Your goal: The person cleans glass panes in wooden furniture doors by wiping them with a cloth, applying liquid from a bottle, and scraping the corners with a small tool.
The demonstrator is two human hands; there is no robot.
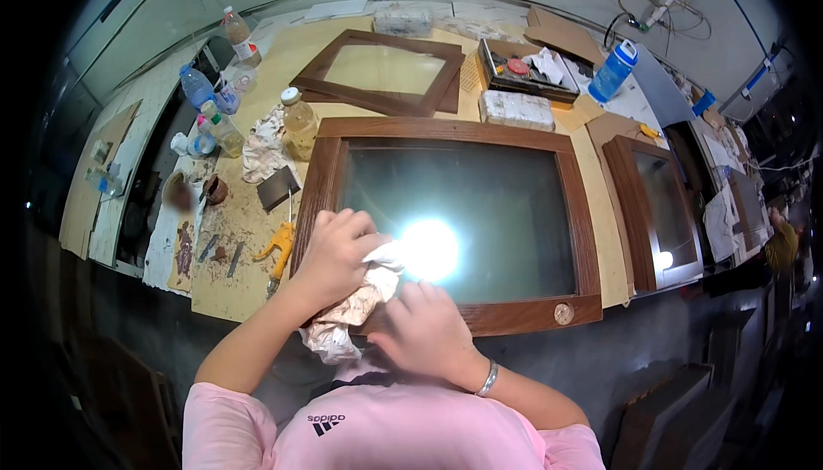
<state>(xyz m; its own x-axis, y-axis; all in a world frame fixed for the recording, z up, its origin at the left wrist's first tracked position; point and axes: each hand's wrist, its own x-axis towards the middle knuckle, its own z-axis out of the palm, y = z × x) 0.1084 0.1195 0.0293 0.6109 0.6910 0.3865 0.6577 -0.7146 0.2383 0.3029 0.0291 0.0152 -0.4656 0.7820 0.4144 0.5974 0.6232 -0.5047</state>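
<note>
A brown wood-framed glass panel [586, 239] lies flat on the bench in front of me, a bright lamp reflected in its pane. My left hand [339, 251] is over the frame's near left corner, its fingers closed round a crumpled white rag [347, 311] with brown stains. The rag hangs over the near edge of the frame. Just right of the rag, my right hand [424, 329] is at the near rail, slightly blurred, with bent fingers and the thumb apart; I see nothing in it. A round patterned disc [563, 313] sits on the near right corner.
Left of the panel are a yellow-handled tool [279, 251], a dark block [279, 188], a jar with a white lid [299, 123] and several bottles. Behind lie more frames [321, 63], a cluttered box [527, 76] and a blue bottle [613, 71]. Another glazed frame [630, 204] stands at right.
</note>
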